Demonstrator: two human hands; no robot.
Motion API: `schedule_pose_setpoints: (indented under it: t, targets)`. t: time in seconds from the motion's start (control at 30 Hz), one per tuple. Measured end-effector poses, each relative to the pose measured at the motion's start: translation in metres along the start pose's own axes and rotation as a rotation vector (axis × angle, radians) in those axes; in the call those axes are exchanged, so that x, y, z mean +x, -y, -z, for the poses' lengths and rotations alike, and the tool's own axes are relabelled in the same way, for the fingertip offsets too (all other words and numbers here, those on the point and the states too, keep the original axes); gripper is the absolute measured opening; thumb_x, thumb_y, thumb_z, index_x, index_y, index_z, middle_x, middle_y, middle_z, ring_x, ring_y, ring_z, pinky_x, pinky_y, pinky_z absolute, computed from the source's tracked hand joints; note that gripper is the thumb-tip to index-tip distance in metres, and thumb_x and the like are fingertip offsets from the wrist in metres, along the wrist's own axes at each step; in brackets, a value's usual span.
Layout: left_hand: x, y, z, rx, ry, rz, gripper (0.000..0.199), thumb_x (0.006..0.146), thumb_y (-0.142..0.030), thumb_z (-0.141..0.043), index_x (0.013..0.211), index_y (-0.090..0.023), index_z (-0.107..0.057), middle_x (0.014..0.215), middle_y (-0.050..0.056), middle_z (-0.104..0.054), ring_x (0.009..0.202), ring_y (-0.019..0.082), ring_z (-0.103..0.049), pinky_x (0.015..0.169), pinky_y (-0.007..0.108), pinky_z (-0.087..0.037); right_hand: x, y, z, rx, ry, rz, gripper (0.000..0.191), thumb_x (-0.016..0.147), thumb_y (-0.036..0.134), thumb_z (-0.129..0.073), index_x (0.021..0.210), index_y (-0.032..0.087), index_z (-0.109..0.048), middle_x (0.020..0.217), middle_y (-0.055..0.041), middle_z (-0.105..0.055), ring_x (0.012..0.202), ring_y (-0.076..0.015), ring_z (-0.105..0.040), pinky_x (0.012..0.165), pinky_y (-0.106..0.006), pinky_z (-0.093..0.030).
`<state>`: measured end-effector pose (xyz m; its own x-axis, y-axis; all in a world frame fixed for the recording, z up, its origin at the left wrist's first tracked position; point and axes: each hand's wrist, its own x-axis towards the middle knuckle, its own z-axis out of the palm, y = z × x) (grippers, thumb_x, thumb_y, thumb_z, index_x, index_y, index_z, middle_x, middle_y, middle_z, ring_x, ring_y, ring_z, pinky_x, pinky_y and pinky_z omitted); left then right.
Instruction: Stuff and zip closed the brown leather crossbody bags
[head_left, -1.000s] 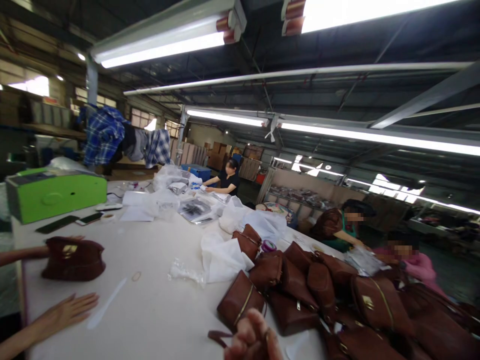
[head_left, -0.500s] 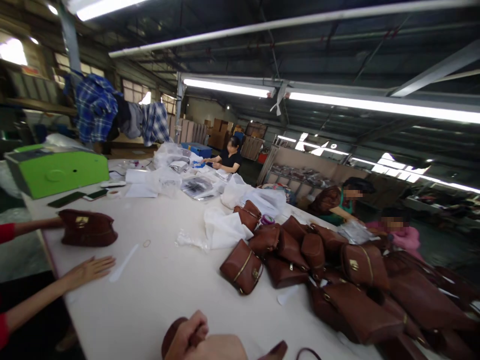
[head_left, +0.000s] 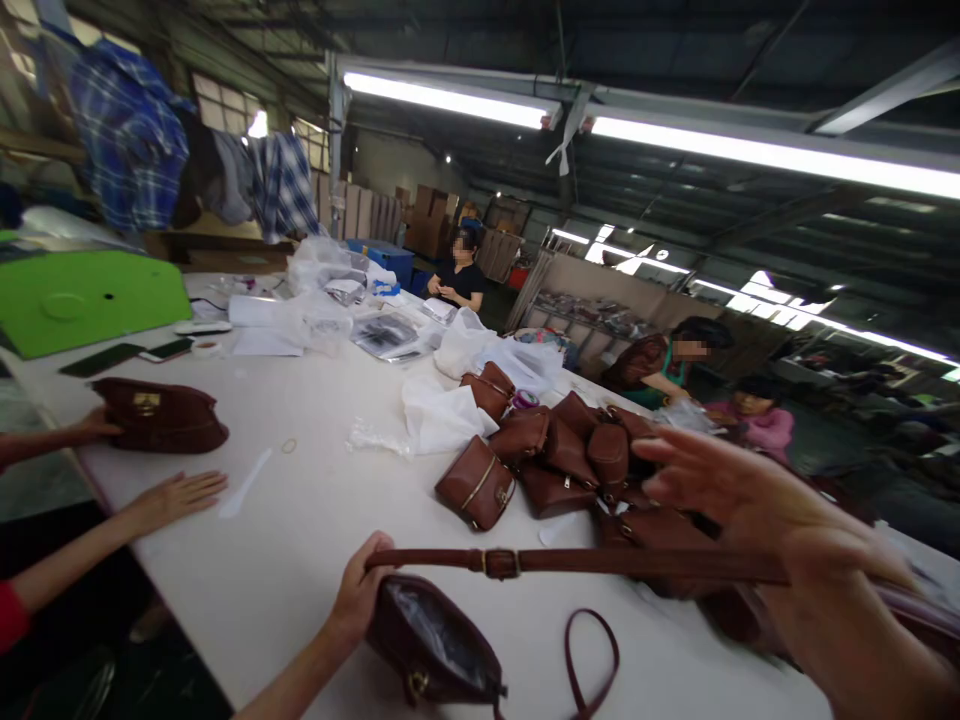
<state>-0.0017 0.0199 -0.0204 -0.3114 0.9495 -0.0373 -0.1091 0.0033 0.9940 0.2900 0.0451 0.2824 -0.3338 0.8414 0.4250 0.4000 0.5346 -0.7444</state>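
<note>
My left hand (head_left: 361, 592) is closed on a brown leather strap (head_left: 600, 562) at the top edge of a small dark brown bag (head_left: 435, 640). The bag hangs unzipped, showing its grey lining. The strap runs level to the right, with a buckle near its middle, and meets my right hand (head_left: 765, 510) around the wrist or thumb base. That hand is raised, slightly blurred, its fingers spread and not wrapped round the strap. A thin looped strap (head_left: 591, 655) lies on the table right of the bag.
Brown bags (head_left: 570, 460) are heaped on the white table (head_left: 300, 530). At left, another person's hands (head_left: 172, 500) rest by a brown bag (head_left: 161, 415). Behind are white wrapping (head_left: 442, 415), two phones, and a green machine (head_left: 90, 300). Other people sit across the table.
The view has tilted down. My hands, low in the picture before, have moved apart; the left holds strap and bag, the right has risen far to the right. The strap is now stretched out.
</note>
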Motion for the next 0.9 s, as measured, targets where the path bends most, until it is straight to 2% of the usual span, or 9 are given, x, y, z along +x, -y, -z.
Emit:
schedule_pose_setpoints:
  t: [0.07, 0.1, 0.2, 0.33, 0.43, 0.53, 0.63, 0.77, 0.9]
  targets:
    - [0.003, 0.026, 0.018, 0.065, 0.012, 0.049, 0.02, 0.065, -0.038, -0.055, 0.063, -0.022, -0.043, 0.061, -0.004, -0.044, 0.064, 0.017, -0.043, 0.063, 0.028, -0.035, -0.009, -0.012, -0.002, 0.016, 0.008, -0.132, 0.058, 0.087, 0.069, -0.036, 0.117, 0.028, -0.064, 0.093, -0.0103, -0.071, 0.061, -0.0212, -0.063, 0.051, -0.034, -0.055]
    - [0.003, 0.034, 0.026, 0.083, 0.026, 0.067, 0.021, 0.064, -0.039, -0.055, 0.061, -0.022, -0.043, 0.06, -0.004, -0.044, 0.064, 0.017, -0.043, 0.062, 0.028, -0.034, -0.013, -0.016, -0.006, 0.038, 0.016, -0.188, 0.058, 0.087, 0.069, -0.036, 0.113, 0.026, -0.066, 0.085, -0.0086, -0.07, 0.052, -0.0172, -0.059, 0.047, -0.031, -0.052]
    - [0.001, 0.034, 0.043, 0.175, 0.138, 0.091, 0.02, 0.063, -0.037, -0.056, 0.059, -0.021, -0.046, 0.057, -0.004, -0.044, 0.063, 0.016, -0.042, 0.061, 0.028, -0.033, -0.02, -0.012, -0.022, 0.231, 0.012, -0.309, 0.063, 0.087, 0.071, -0.033, 0.107, 0.022, -0.066, 0.077, -0.0069, -0.069, 0.046, -0.0146, -0.056, 0.044, -0.029, -0.05]
    - [-0.003, -0.012, 0.055, 0.493, 0.463, 0.094, 0.013, 0.07, -0.029, -0.052, 0.077, -0.02, -0.058, 0.066, -0.003, -0.053, 0.068, 0.017, -0.047, 0.065, 0.027, -0.036, -0.01, 0.0, -0.036, 0.429, -0.031, -0.303, 0.058, 0.087, 0.068, -0.039, 0.1, 0.019, -0.067, 0.077, -0.0079, -0.069, 0.051, -0.0167, -0.062, 0.046, -0.029, -0.054]
    - [-0.01, -0.058, 0.059, 0.57, 0.687, 0.011, 0.035, 0.069, -0.024, -0.057, 0.103, -0.025, -0.065, 0.093, 0.001, -0.064, 0.089, 0.022, -0.054, 0.082, 0.032, -0.042, 0.007, 0.006, -0.039, 0.481, -0.033, -0.236, 0.057, 0.088, 0.067, -0.04, 0.097, 0.017, -0.067, 0.08, -0.0088, -0.07, 0.055, -0.0167, -0.065, 0.05, -0.028, -0.057]
    - [-0.016, -0.094, 0.054, 0.51, 0.86, -0.019, 0.064, 0.061, -0.016, -0.066, 0.122, -0.031, -0.06, 0.118, 0.004, -0.061, 0.109, 0.03, -0.05, 0.099, 0.04, -0.039, 0.023, 0.013, -0.043, 0.487, -0.019, -0.146, 0.058, 0.088, 0.067, -0.04, 0.091, 0.016, -0.068, 0.08, -0.0094, -0.071, 0.056, -0.0166, -0.066, 0.051, -0.027, -0.058]
    - [-0.016, -0.113, 0.038, 0.459, 0.831, 0.018, 0.047, 0.059, -0.012, -0.068, 0.103, -0.027, -0.07, 0.127, 0.006, -0.055, 0.115, 0.031, -0.048, 0.1, 0.038, -0.038, 0.034, 0.021, -0.049, 0.489, -0.002, -0.085, 0.059, 0.088, 0.069, -0.039, 0.089, 0.017, -0.067, 0.081, -0.0096, -0.071, 0.055, -0.0169, -0.067, 0.05, -0.027, -0.059]
    - [-0.01, -0.121, 0.017, 0.219, 0.813, 0.107, 0.018, 0.071, -0.029, -0.065, 0.087, -0.02, -0.069, 0.093, 0.005, -0.065, 0.087, 0.021, -0.055, 0.076, 0.028, -0.041, 0.046, 0.027, -0.058, 0.543, 0.039, -0.109, 0.055, 0.088, 0.067, -0.043, 0.094, 0.017, -0.065, 0.089, -0.0095, -0.071, 0.066, -0.0186, -0.071, 0.06, -0.03, -0.062]
    - [-0.004, -0.12, 0.008, 0.033, 0.777, 0.193, 0.046, 0.081, -0.059, -0.052, 0.081, -0.015, -0.064, 0.064, 0.001, -0.057, 0.057, 0.012, -0.045, 0.054, 0.024, -0.029, 0.053, 0.011, -0.071, 0.679, -0.004, -0.191, 0.051, 0.088, 0.064, -0.048, 0.092, 0.016, -0.065, 0.09, -0.0087, -0.071, 0.068, -0.0169, -0.071, 0.063, -0.029, -0.061]
